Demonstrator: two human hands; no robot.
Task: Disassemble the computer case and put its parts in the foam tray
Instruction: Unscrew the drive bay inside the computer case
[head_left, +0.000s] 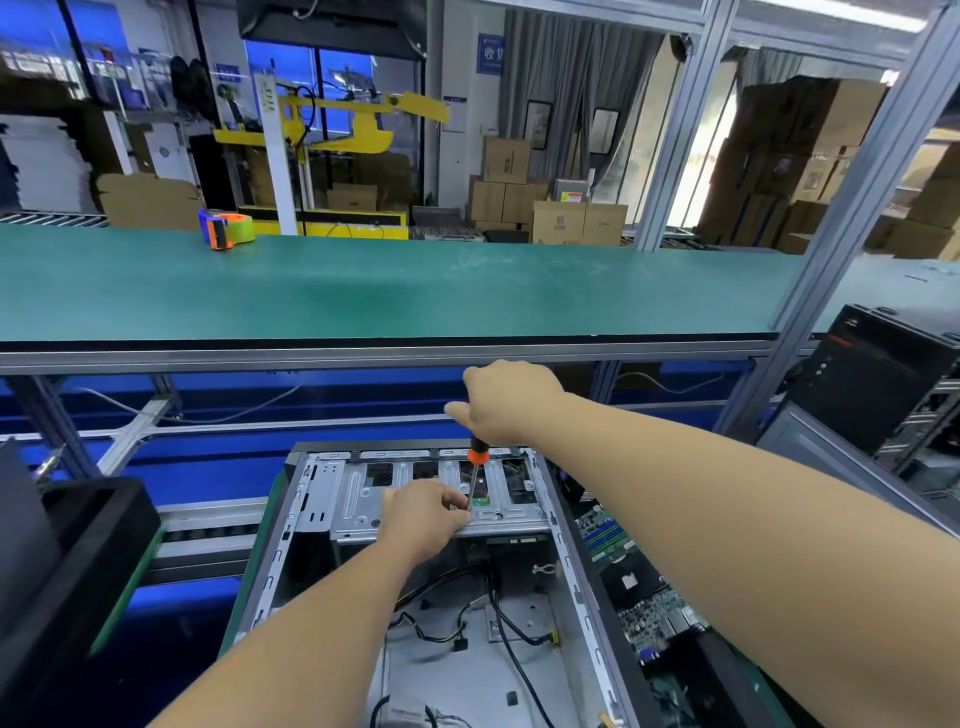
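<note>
The open grey computer case (563, 551) lies flat in front of me, with loose black cables (498, 613) on its floor. At its far end sits the metal drive cage (363, 499). My right hand (506, 400) grips the handle of an orange-and-black screwdriver (477, 460), which stands upright with its tip down on the cage. My left hand (423, 514) rests on the cage's near edge, and its fingertips pinch the screwdriver shaft near the tip. A black foam tray (78, 540) stands at the left.
Green circuit boards (639, 597) lie to the right of the case. Another black computer tower (893, 384) stands at the far right. A raised green shelf (363, 291) runs across behind, with an orange-and-blue tape dispenser (226, 228) on it. Aluminium frame posts (831, 249) rise at the right.
</note>
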